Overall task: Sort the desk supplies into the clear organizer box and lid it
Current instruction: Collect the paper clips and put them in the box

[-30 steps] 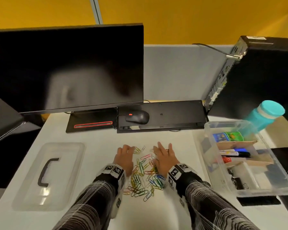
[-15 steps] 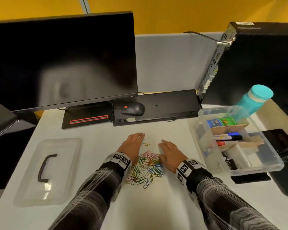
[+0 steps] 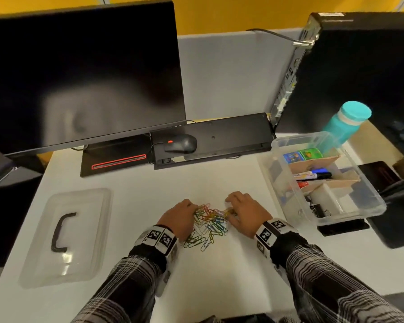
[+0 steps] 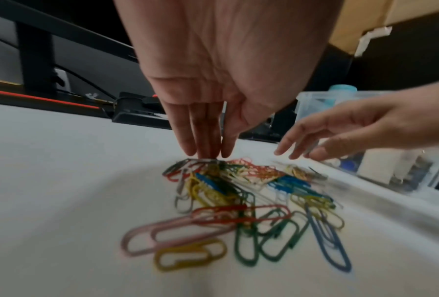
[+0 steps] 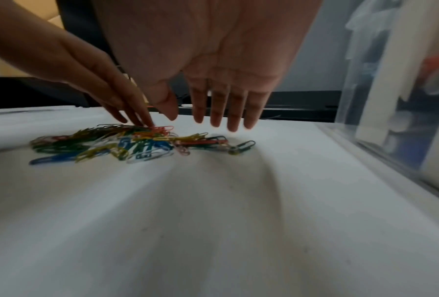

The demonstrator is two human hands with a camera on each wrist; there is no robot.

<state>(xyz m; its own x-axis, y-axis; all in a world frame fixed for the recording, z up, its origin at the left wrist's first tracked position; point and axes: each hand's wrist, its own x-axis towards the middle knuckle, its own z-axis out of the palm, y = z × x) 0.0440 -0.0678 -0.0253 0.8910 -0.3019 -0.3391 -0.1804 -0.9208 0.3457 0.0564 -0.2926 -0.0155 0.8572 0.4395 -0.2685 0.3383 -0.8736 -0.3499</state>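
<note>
A heap of coloured paper clips (image 3: 208, 226) (image 4: 241, 199) (image 5: 136, 144) lies on the white desk between my two hands. My left hand (image 3: 181, 216) (image 4: 208, 148) is at the heap's left, its straight fingers touching the far clips. At the heap's right, my right hand (image 3: 243, 209) (image 5: 218, 118) hovers with straight, spread fingers just over the clips. The clear organizer box (image 3: 373, 209) stands to the right, holding markers, small packs and binder clips. Its clear lid (image 3: 84, 252) with a black handle lies flat at the left.
A monitor (image 3: 79, 73), a black keyboard (image 3: 219, 136) and mouse (image 3: 181, 143) line the back. A teal bottle (image 3: 345, 122) and a black computer case (image 3: 359, 66) stand behind the box. Bare white desk stretches in front of the heap.
Both hands have drawn closer together, raking the scattered paper clips into a tighter heap. The camera view shifted down and left.
</note>
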